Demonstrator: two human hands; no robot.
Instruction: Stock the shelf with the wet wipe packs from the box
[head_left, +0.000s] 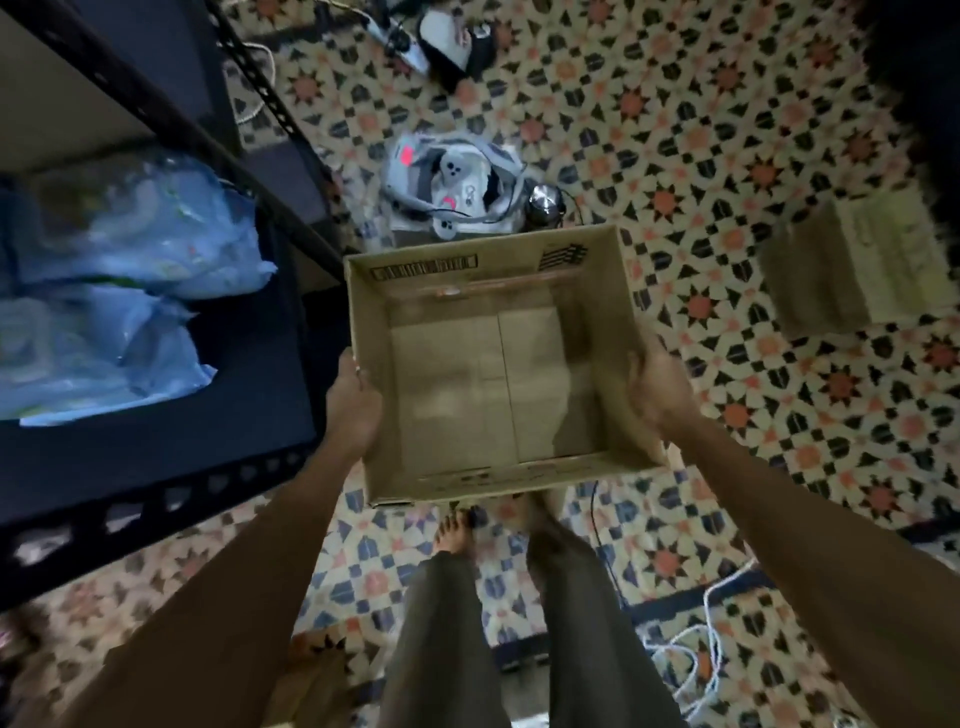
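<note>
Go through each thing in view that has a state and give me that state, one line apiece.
cardboard box: open at the top, no packs visible inside, held off the floor.
left hand: grips the box's left wall.
right hand: grips the box's right wall.
wet wipe packs: lying on the shelf, blurred.
shelf: holds the packs, bare dark board nearer its front edge.

We stand on a patterned tile floor (727, 156) of orange stars and dark shapes. White cords (696, 644) trail across it at lower right, and the light around us is dim.
</note>
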